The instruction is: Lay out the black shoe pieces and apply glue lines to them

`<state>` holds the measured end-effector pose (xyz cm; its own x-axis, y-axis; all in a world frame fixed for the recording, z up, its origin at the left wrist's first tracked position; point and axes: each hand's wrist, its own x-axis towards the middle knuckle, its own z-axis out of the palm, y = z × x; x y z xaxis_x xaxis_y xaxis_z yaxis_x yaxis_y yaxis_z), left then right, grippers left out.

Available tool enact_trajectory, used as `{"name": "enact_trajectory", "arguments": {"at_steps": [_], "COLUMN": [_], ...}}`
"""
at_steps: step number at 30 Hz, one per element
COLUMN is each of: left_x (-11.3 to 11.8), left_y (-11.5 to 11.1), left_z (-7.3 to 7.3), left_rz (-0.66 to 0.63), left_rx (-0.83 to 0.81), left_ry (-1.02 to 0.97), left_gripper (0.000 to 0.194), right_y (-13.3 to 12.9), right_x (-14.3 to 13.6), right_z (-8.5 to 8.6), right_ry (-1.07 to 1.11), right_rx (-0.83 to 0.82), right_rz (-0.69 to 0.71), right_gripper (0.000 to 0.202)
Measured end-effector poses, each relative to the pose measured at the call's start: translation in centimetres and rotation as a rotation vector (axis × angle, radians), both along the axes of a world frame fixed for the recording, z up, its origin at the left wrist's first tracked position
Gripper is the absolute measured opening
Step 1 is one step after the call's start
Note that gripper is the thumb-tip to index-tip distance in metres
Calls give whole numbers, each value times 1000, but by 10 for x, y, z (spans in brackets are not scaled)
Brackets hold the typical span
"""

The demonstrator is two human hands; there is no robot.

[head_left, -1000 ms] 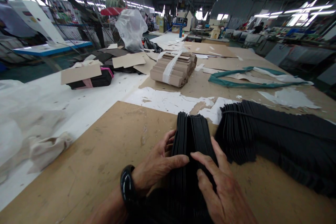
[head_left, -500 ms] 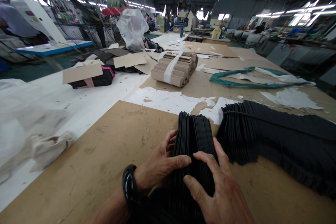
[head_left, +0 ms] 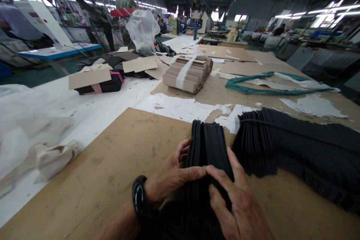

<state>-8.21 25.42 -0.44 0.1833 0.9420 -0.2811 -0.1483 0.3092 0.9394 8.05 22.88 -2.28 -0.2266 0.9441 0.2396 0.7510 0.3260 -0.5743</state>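
- Head view: my left hand (head_left: 168, 176), fingers grasping the left side of one black stack (head_left: 216, 138).
- My right hand (head_left: 242, 198), fingers bent along its right side.
- Stack location: towards the tabletop's (head_left: 135, 92) near edge.
- Larger black pile (head_left: 306, 142): just right.

- White worktop (head_left: 118, 101), reaching ahead and left of the fingers (head_left: 194, 173)
- Brown board (head_left: 112, 150) on it, below and left of the fingers
- Black stack (head_left: 215, 140) over the board, between the fingers
- Large black pile (head_left: 309, 142), just right of them
- Torn white paper (head_left: 174, 105), beyond them
- Banded brown bundle (head_left: 178, 82), farther ahead
- Teal loop (head_left: 233, 84), ahead-right
- Beige cloth (head_left: 56, 157), well left
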Motion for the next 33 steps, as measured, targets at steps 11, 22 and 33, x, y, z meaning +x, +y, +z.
{"name": "enact_trajectory", "arguments": {"at_steps": [11, 22, 33], "left_x": [0, -3, -12], "left_y": [1, 1, 3], "left_z": [-1, -5, -1], "left_rz": [-15, -21, -79], "left_rx": [8, 8, -29], "left_ry": [-7, -28, -128], "left_gripper": [83, 79, 70], "right_y": [3, -1, -5], "right_x": [4, -7, -15], "right_z": [-1, -1, 4], "right_ry": [-151, -164, -83], "right_rx": [14, 32, 6], "right_rz": [45, -64, -143], "right_gripper": [36, 35, 28]}}
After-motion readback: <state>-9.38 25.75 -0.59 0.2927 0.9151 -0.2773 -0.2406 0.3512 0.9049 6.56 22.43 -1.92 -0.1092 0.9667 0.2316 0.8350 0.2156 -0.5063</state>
